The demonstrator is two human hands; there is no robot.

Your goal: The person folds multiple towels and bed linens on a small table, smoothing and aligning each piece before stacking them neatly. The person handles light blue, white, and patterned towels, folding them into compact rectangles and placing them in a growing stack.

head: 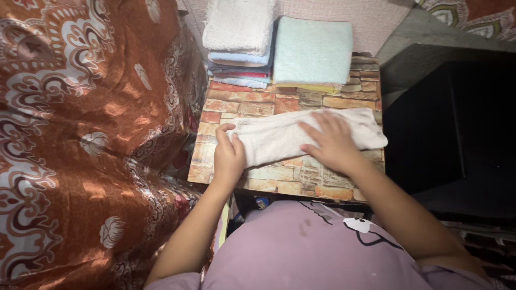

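Fingers of the left hand (228, 157) curl over the near-left end of a white towel (279, 137), thumb on top, pinching that edge so it stays put; fingers of the right hand (334, 144) spread wide and lie flat on the towel's middle-right, pressing it down to smooth the fold. One white towel, folded into a long strip, lies across the brick-patterned bench (290, 177), right under both hands. Beyond the fingers, at the far edge, two stacks: left stack (239, 45) with a white towel on top and roughly four or five coloured layers under it, exact count hard to tell; right stack (313, 51) with one pale green towel over a thin yellow one. Orange patterned cloth (86, 134) hangs left of the left hand. Dark black box (451, 129) sits right of the right hand.
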